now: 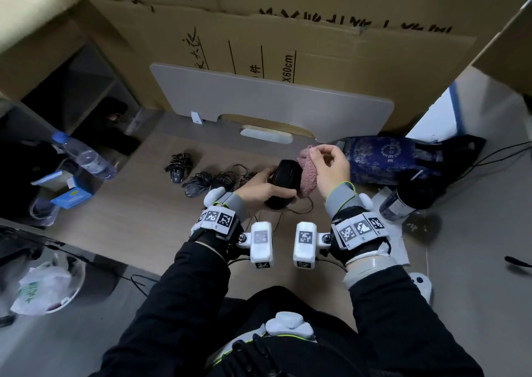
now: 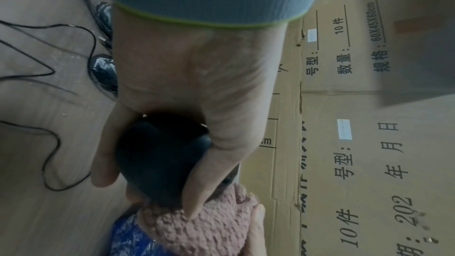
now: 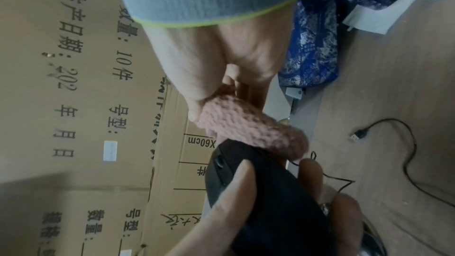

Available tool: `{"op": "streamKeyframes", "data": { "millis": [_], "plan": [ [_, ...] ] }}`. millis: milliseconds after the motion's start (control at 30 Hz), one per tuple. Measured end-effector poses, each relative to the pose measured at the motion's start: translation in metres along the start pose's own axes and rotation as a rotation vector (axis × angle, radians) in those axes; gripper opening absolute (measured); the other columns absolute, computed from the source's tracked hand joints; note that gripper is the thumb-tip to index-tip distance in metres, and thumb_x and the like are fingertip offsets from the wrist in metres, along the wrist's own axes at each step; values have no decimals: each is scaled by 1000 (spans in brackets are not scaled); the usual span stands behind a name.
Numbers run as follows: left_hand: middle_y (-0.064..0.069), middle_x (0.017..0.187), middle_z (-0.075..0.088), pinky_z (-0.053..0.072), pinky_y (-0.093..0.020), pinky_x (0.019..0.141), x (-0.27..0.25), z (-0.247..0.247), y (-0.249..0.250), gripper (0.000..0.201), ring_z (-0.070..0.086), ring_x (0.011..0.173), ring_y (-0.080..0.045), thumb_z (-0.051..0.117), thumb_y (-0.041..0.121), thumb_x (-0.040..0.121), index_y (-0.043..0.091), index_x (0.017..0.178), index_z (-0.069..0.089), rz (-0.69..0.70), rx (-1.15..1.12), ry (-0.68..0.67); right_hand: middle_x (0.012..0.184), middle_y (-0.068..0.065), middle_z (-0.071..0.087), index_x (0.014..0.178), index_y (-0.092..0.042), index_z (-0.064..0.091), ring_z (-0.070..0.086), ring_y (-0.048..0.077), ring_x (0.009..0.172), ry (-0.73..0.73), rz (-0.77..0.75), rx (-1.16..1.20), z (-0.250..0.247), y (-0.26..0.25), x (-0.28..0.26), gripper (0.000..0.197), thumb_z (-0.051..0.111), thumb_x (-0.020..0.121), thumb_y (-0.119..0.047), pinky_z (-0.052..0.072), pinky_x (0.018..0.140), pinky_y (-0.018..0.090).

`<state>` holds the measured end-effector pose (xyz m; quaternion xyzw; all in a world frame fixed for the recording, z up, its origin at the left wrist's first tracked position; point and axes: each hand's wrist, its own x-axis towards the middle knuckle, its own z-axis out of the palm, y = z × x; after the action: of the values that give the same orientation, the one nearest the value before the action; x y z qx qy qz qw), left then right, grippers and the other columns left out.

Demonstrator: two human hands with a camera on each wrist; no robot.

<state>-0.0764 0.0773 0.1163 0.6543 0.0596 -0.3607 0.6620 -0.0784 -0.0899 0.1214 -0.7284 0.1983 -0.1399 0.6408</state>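
Mouse (image 1: 283,182), black, held over the desk (image 1: 138,212) centre: left hand (image 1: 259,188) grips it, thumb and fingers curled round. Right hand (image 1: 331,170) pinches pink knitted cloth (image 1: 307,175), which touches the mouse's right side.

Black long sleeves (image 1: 184,296), with grey ribbed cuffs (image 1: 341,198) edged neon green reaching the left hand (image 1: 260,188) and right hand (image 1: 331,169). Each wrist wears a black strap (image 1: 364,248) carrying white blocks (image 1: 261,242) covered in black-and-white square tags (image 1: 357,228). White rounded gadget (image 1: 289,326) sits at the waist too.
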Motion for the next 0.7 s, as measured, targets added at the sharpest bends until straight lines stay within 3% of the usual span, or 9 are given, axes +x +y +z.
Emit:
{"op": "streamKeyframes", "data": {
  "millis": [133,233,300,367,433,500,700],
  "plan": [
    [-20,122,65,60,-52,82,5,-2,-3,60,71,97,-35,74,-1,84,13,136,47,-7,-63,6,85,-3,65,94,-5,68,56,-9,68,-21,-69,84,1,-9,-7,18,78,81,-11,46,70,10],
    [-17,108,65,60,-48,77,5,2,0,58,69,89,-32,73,1,81,10,133,50,20,-67,26,87,0,70,94,-1,73,61,-7,72,-228,-59,94,5,-12,-17,17,79,78,-5,47,73,10],
    [-17,101,65,59,-41,69,4,3,2,55,66,85,-31,71,1,79,9,131,52,55,-61,29,95,-4,68,90,-19,77,61,-2,90,-298,-106,-32,9,-8,-20,17,82,76,-11,43,82,11],
    [-16,100,65,57,-38,66,4,2,5,52,65,85,-31,67,-3,83,9,132,53,79,-50,34,105,-1,65,87,-32,77,56,6,105,-273,-129,-135,12,-3,-20,22,84,72,-18,42,93,17],
    [-15,103,66,57,-38,66,5,-1,6,54,67,86,-31,68,-4,82,8,132,53,81,-56,40,103,1,70,89,-25,77,64,6,98,-273,-75,-23,12,-4,-18,20,84,73,-14,50,91,24],
    [-17,107,67,58,-39,68,4,-1,6,59,68,88,-32,72,-2,77,6,132,52,68,-77,38,91,-1,74,90,-15,75,68,6,83,-238,-23,68,9,-7,-16,17,83,75,-13,55,81,24],
    [-18,106,68,57,-42,72,4,0,2,59,68,90,-34,73,1,77,3,133,52,40,-115,-6,78,-5,68,93,-4,73,59,-5,67,-88,-28,67,5,-3,-9,15,79,81,-11,48,70,14]
  ]
}}
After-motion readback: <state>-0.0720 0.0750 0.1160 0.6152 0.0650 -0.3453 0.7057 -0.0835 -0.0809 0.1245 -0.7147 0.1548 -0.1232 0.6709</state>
